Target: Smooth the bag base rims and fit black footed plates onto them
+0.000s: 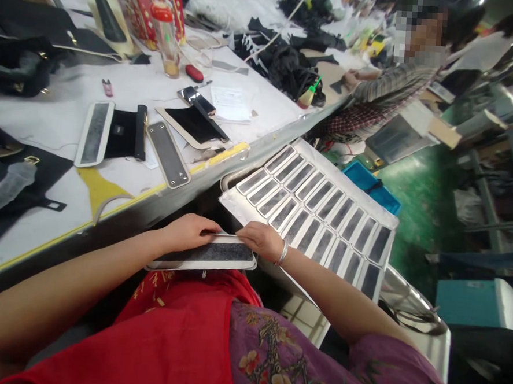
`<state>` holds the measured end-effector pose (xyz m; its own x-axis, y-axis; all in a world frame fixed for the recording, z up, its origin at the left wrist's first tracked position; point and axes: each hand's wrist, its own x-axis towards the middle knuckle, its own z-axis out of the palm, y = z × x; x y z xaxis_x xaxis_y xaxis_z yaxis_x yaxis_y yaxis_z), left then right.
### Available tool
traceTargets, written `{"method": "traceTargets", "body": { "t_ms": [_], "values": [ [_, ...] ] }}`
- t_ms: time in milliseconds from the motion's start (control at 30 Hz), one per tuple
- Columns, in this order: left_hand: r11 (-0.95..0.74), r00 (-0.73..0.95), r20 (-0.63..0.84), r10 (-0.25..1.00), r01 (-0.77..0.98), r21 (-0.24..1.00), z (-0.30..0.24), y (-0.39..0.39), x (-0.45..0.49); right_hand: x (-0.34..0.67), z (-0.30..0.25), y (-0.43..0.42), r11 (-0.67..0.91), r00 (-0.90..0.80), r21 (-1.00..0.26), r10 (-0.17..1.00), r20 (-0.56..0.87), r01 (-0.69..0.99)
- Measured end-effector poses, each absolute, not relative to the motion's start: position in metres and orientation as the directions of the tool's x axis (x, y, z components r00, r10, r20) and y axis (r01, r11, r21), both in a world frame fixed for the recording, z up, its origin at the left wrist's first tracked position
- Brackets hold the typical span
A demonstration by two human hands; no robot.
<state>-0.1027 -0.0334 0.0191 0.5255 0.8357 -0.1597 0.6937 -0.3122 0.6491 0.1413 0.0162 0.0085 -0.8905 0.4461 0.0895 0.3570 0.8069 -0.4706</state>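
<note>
A flat, rounded rectangular panel [209,251] with a pale border and a dark textured middle lies just above my lap. My left hand [192,232] pinches its far edge near the middle. Close by, my right hand [261,240], with a bracelet at the wrist, is closed on the far edge toward the right corner. The thumbs and part of the fingers are hidden. To the right, a board [348,183] bears rows of many similar panels. On the table ahead lie a grey strip with corner holes [168,155] and a black wallet-like piece [123,133] beside another pale-bordered panel [94,133].
The white table [261,120] has a yellow-taped front edge. On it are a yellow tool [102,191], a bottle with a red lid [165,38], a small glue bottle [309,94] and black bags [16,64]. Another person [384,90] sits further along the table.
</note>
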Motion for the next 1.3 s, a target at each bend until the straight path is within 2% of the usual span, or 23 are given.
{"method": "traceTargets", "body": {
  "t_ms": [167, 333, 433, 500, 600, 733, 867, 1000, 1167, 1300],
  "values": [
    [-0.504, 0.614, -0.09, 0.784, 0.714, 0.487, 0.007, -0.043, -0.106, 0.148, 0.005, 0.014, 0.866, -0.912, -0.4, 0.383, 0.148, 0.299],
    [-0.645, 0.705, -0.103, 0.702, 0.689, 0.33, 0.006, -0.047, -0.107, 0.146, 0.012, 0.016, 0.945, -0.971, -0.249, 0.232, 0.053, 0.212],
    [-0.687, 0.737, -0.144, 0.661, 0.671, 0.28, 0.01, -0.047, -0.106, 0.144, 0.02, 0.016, 0.951, -0.974, -0.216, 0.224, -0.012, 0.221],
    [-0.705, 0.749, -0.161, 0.642, 0.66, 0.26, 0.015, -0.047, -0.104, 0.14, 0.026, 0.017, 0.923, -0.959, -0.262, 0.281, -0.049, 0.283],
    [-0.717, 0.754, -0.19, 0.629, 0.657, 0.231, 0.022, -0.047, -0.101, 0.13, 0.031, 0.026, 0.823, -0.918, -0.407, 0.369, -0.148, 0.396],
    [-0.721, 0.755, -0.22, 0.618, 0.656, 0.225, 0.026, -0.047, -0.1, 0.111, 0.029, 0.044, 0.633, -0.854, -0.573, 0.395, -0.338, 0.52],
    [-0.735, 0.777, -0.163, 0.607, 0.628, 0.257, 0.022, -0.047, -0.104, 0.097, 0.018, 0.057, 0.409, -0.794, -0.681, 0.326, -0.513, 0.607],
    [-0.769, 0.815, -0.112, 0.568, 0.575, 0.279, 0.015, -0.046, -0.114, 0.084, 0.011, 0.06, 0.249, -0.789, -0.75, 0.233, -0.568, 0.613],
    [-0.79, 0.857, -0.032, 0.514, 0.488, 0.37, 0.005, -0.042, -0.134, 0.063, 0.008, 0.058, 0.173, -0.784, -0.766, 0.192, -0.591, 0.619],
    [-0.748, 0.84, 0.044, 0.54, 0.456, 0.483, 0.0, -0.041, -0.152, 0.043, 0.002, 0.058, 0.178, -0.812, -0.792, 0.147, -0.565, 0.584]
  ]
}}
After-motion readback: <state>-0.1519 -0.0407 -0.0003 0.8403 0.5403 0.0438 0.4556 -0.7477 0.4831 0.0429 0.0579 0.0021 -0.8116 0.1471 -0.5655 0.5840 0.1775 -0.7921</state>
